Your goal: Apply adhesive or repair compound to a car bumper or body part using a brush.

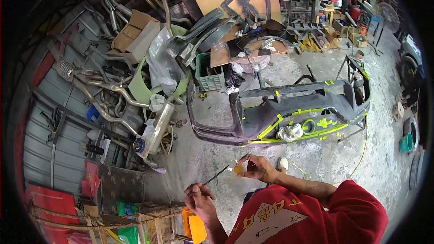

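Observation:
My left hand (199,197) grips a thin dark stick (215,175) that points up and right toward a small orange-yellow lump (238,169). My right hand (257,168) pinches that lump between its fingertips, at chest height. Beyond both hands lies a dark grey car bumper (271,108) on the concrete floor, edged with strips of yellow-green masking tape (270,128). On the bumper rest a crumpled white rag (289,132) and a roll of green tape (308,126). My red shirt fills the lower right.
Exhaust pipes and mufflers (108,95) lean against the corrugated wall at left. A green crate (209,73), cardboard boxes (133,34) and scrap panels pile up behind the bumper. An orange container (194,226) stands by a wooden pallet near my feet. A teal bucket (406,143) sits far right.

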A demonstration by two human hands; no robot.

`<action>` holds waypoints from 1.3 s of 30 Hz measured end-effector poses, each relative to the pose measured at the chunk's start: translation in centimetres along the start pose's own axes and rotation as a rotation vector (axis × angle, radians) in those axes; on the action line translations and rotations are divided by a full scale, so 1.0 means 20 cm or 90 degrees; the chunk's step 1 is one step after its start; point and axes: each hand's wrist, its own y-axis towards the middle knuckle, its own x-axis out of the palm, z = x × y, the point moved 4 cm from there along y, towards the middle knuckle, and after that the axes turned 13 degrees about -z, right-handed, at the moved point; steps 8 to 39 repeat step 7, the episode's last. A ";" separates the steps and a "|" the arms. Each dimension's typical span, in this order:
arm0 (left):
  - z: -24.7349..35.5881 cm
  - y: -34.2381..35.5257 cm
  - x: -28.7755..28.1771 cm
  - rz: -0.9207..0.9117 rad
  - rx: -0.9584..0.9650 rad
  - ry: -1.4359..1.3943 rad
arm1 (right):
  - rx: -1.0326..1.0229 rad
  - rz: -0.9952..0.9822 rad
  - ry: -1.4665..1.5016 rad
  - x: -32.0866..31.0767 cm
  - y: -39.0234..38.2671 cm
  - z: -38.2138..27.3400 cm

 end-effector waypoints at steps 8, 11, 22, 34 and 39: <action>-0.02 0.00 0.13 0.073 0.048 0.070 | -0.007 -0.120 0.058 -0.19 0.14 0.17; -0.02 0.00 0.13 0.073 0.048 0.070 | -0.007 -0.120 0.058 -0.19 0.14 0.17; -0.02 0.00 0.13 0.073 0.048 0.070 | -0.007 -0.120 0.058 -0.19 0.14 0.17; -0.02 0.00 0.13 0.073 0.048 0.070 | -0.007 -0.120 0.058 -0.19 0.14 0.17; -0.02 0.00 0.13 0.073 0.048 0.070 | -0.007 -0.120 0.058 -0.19 0.14 0.17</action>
